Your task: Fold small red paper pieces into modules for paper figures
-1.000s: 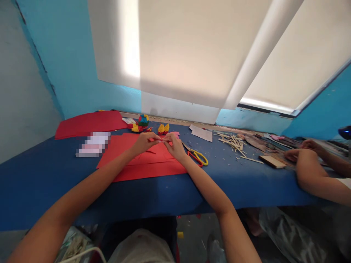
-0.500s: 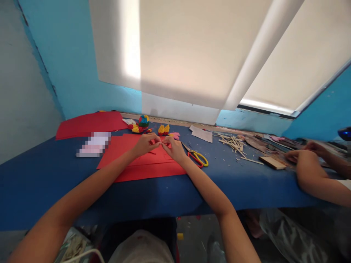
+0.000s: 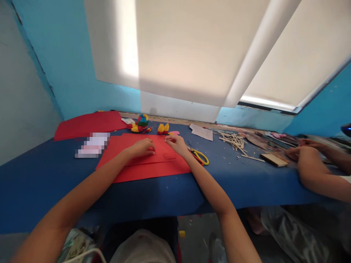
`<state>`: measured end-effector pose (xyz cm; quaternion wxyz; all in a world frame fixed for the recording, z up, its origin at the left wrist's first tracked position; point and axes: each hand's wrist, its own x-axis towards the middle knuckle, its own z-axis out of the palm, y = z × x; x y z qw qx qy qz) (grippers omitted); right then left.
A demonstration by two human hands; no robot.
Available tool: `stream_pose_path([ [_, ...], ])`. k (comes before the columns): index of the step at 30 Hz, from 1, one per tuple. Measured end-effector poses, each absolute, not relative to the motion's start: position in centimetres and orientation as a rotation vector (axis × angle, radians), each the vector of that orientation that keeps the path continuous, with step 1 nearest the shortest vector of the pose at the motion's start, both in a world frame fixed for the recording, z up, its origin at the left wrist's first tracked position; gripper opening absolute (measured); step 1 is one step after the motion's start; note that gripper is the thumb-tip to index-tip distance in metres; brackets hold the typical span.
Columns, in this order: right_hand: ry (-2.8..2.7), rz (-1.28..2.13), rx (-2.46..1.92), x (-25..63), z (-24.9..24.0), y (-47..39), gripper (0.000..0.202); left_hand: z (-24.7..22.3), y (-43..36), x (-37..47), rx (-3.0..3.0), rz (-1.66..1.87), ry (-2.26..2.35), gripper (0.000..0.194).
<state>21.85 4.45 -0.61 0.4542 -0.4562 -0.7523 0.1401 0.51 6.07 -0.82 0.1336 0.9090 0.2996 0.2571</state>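
Red paper sheets [image 3: 164, 171] lie stacked on the blue table, under both hands. My left hand [image 3: 144, 148] is low over the sheets with its fingers curled round something small and red. To its right, my right hand [image 3: 175, 142] is pinched above the sheets' back edge; what it holds, if anything, is too small to name. A small red piece [image 3: 169, 156] lies on the sheets between the hands. Scissors with red and yellow handles [image 3: 201, 157] rest beside my right wrist, partly hidden by it.
Behind the sheets stand folded yellow-red pieces [image 3: 163, 128] and a multicoloured paper figure [image 3: 143, 120]. More red sheets [image 3: 90, 124] lie back left. Thin sticks [image 3: 233, 141] and a wooden block [image 3: 274, 159] are to the right, near another person's hands [image 3: 298, 151].
My hands were together at the fingertips and have moved apart. My left hand has gone left and down towards the sheets; my right hand has shifted slightly right.
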Motion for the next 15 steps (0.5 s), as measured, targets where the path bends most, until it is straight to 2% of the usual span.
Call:
stream_pose_path([
  [3,-1.736,0.436,-1.064,22.1,-0.4,4.7,0.018,-0.5,5.5,0.9,2.749,0.548,0.967,0.01],
  [8,-1.656,0.764,-0.845,21.4,0.9,3.1,0.03,0.8,4.6,1.3,2.673,0.876,0.958,0.017],
  [13,-1.699,0.694,-0.762,21.1,1.3,2.3,0.03,2.0,3.8,1.4,2.53,1.06,0.766,0.032],
  [15,-1.768,0.586,-0.746,21.2,1.0,2.3,0.027,2.1,3.7,1.4,2.442,1.068,0.678,0.031],
])
